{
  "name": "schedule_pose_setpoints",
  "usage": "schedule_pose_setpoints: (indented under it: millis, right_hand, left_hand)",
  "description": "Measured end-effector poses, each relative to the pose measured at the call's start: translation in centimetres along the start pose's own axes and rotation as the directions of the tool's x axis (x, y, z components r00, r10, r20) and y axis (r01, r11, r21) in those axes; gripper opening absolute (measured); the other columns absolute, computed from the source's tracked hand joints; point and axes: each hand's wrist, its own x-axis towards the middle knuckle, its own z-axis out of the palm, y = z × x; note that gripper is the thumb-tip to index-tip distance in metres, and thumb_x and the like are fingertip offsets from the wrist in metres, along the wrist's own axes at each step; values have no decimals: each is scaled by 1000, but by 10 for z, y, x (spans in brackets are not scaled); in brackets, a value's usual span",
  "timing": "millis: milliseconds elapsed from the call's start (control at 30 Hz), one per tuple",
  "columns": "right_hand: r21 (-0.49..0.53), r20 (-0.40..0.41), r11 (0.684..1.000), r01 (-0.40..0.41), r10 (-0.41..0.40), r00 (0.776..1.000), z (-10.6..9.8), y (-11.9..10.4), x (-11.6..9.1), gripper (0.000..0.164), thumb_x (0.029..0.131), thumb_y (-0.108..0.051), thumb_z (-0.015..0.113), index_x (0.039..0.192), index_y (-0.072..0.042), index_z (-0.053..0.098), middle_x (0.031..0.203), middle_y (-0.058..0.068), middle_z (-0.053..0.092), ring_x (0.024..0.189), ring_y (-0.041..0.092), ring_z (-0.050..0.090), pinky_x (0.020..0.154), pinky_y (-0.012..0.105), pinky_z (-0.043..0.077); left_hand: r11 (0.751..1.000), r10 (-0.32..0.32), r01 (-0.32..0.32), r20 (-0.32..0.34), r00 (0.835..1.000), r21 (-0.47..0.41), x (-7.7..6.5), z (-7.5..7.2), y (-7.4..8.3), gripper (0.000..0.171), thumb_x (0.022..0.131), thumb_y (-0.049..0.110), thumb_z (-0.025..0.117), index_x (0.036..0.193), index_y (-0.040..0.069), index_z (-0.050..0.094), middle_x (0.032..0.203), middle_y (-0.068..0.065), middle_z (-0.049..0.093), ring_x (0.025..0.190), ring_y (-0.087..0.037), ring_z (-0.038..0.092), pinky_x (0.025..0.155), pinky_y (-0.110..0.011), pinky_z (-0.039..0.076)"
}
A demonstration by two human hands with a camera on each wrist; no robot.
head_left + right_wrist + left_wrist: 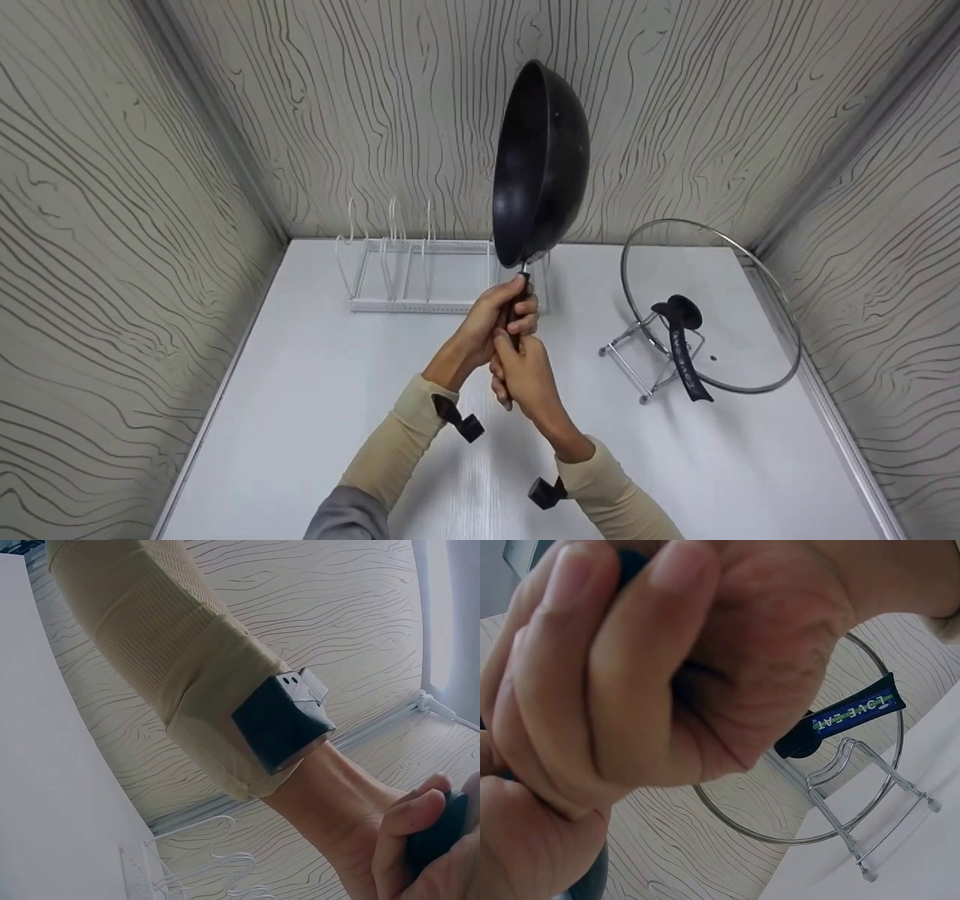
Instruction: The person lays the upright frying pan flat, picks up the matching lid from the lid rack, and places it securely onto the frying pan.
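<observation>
A dark wok (566, 157) is held up on its side above the table, its hollow facing left and its bowl pointing away from me. My left hand (491, 311) grips the black handle near the bowl. Directly below it, my right hand (525, 375) holds the handle's lower part, and the two hands touch. The left wrist view shows the left hand's (652, 667) curled fingers up close, with part of the right hand (536, 840) beside them. Most of the handle (439, 832) is covered by fingers.
A white wire rack (409, 306) stands at the back of the white table, partly behind the wok. On the right, a glass lid (789, 315) with a black handle (681, 352) leans on a small metal stand (630, 367). Patterned walls (360, 112) enclose the table.
</observation>
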Motion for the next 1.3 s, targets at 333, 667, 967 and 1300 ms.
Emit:
schedule_pose_setpoints:
  millis: [333,667,967,1300]
  right_hand:
    - [86,60,996,-19,14,998,0,0,-4,50,113,-24,47,65,-10,46,49,-5,44,33,6,44,33,23,40]
    - [186,122,982,-27,4,993,-1,0,-7,45,113,-20,46,69,-9,46,51,-4,44,34,7,44,33,25,40]
    - [234,193,972,-13,-33,981,-2,5,-7,39,113,-23,50,78,-8,49,55,-4,44,36,8,46,35,25,42]
    - [151,304,988,11,-57,951,-6,6,-2,46,113,-30,52,73,-7,50,56,-3,51,42,10,53,42,27,50]
  left_hand:
    - [997,46,-42,70,996,-64,0,-2,-2,29,118,22,29,100,13,51,73,9,51,50,-4,57,55,-17,44]
    - [974,76,-27,210,975,-227,1,-7,-4,35,118,18,21,103,11,52,72,8,55,51,-1,61,49,-14,46]
    - [982,66,-29,195,979,-188,0,-4,0,44,118,16,15,88,15,48,63,12,45,43,3,48,43,-13,45]
    - [995,92,-94,52,994,32,-5,-5,0,41,116,13,31,79,19,47,61,16,46,44,7,49,43,-12,40]
